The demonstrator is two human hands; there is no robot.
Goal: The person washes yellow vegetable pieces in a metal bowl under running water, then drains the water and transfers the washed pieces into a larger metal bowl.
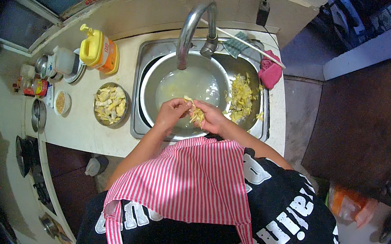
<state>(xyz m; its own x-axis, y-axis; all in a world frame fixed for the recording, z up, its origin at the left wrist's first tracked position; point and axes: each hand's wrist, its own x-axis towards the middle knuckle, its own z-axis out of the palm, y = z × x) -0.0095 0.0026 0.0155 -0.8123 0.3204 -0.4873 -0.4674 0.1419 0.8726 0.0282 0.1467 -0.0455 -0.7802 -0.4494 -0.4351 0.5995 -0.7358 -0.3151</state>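
Both my hands are over the near side of a wide steel basin (148, 107) that stands in the sink and holds cloudy water (185, 81). A small bunch of pale yellow vegetable pieces (197, 116) rests in my right hand (212, 118), some hanging below the fingers. My left hand (173, 111) pinches at the same bunch, fingertips close to the right thumb. Right of the basin, a heap of yellow shreds (241, 98) lies in the sink. On the counter to the left, a metal bowl (128, 101) is filled with yellow and whitish vegetable pieces (110, 104).
A curved faucet (187, 30) arches over the basin. Behind the steel sink (136, 129) lie a green cloth (235, 44), a white rod (244, 42) and a pink cloth (270, 71). A yellow pump jug (98, 51) and a white bowl of grains (62, 102) stand left.
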